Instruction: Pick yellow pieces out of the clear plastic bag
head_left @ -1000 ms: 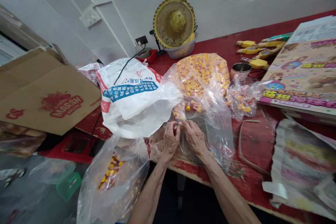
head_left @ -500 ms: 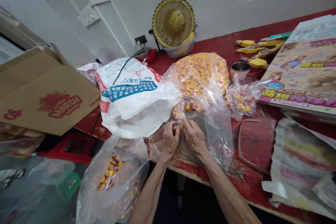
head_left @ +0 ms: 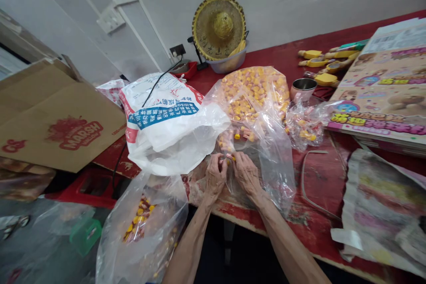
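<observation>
My left hand and my right hand meet at the mouth of a large clear plastic bag full of small yellow and pink wrapped candies. Both hands pinch one small wrapped candy between their fingertips, fingers curled. A few loose candies lie just beyond the hands inside the bag. Below the table edge, to the left of my left forearm, hangs another clear bag holding some of the same candies.
A white printed sack lies left of the candy bag, a cardboard box farther left. On the red table stand a metal cup, a small candy bag, printed cartons, yellow toys, and a straw hat over a bowl.
Almost nothing has changed; both hands stay pinched on the candy at the bag's mouth, with only slight finger movement and a small camera shift.
</observation>
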The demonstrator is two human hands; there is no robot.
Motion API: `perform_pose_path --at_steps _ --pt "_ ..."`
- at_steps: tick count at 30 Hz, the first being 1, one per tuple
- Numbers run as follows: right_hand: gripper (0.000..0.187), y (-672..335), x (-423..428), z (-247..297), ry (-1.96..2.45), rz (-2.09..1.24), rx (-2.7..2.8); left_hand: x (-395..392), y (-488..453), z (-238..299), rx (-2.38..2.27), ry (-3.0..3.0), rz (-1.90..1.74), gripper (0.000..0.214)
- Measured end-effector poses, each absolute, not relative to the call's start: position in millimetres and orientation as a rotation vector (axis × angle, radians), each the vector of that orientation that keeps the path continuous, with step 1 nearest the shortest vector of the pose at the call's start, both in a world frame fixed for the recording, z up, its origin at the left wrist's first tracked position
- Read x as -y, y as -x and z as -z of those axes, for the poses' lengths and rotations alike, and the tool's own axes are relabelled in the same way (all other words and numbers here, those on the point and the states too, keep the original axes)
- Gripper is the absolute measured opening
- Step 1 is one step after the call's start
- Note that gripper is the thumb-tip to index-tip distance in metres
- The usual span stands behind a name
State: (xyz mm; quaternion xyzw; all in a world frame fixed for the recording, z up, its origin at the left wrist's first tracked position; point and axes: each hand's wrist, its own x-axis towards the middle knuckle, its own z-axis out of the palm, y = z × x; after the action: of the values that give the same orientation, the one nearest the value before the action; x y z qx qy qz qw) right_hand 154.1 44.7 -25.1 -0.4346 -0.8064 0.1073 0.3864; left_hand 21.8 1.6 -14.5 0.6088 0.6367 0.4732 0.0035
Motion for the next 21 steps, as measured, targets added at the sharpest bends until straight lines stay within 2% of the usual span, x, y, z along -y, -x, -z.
perform_pose_path --at_steps 21 --pt "0.028 -156.8 -45.7 23.7 1.077 -0.265 2.076 -2.9 -18.7 17.6 -1.99 -1.922 -1.486 0.012"
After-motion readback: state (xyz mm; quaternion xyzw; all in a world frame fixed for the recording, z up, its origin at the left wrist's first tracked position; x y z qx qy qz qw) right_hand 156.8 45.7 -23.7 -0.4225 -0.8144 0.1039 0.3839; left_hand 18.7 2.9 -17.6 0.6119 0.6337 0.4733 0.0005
